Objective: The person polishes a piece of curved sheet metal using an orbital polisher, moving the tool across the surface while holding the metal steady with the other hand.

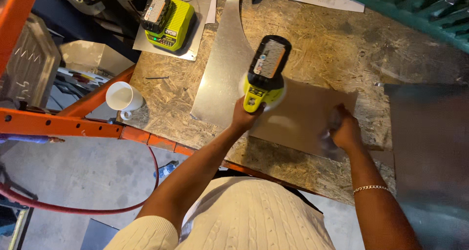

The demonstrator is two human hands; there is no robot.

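Observation:
My left hand [243, 118] grips the handle of a yellow-green cordless power tool [265, 74] with a black battery pack on top, held upright over the left edge of a flat metal sheet [303, 114]. My right hand [345, 130] presses on the right part of that sheet, with a blurred bit of something light under the fingers. The sheet lies on a chipboard workbench [312, 40].
A curved metal offcut [227, 59] lies left of the tool. A battery charger [166, 22] sits at the back left, a white cup [123, 97] on the bench corner. A larger metal sheet [430, 147] lies right. Orange rack beams [58, 124] and a red hose [73, 210] are below left.

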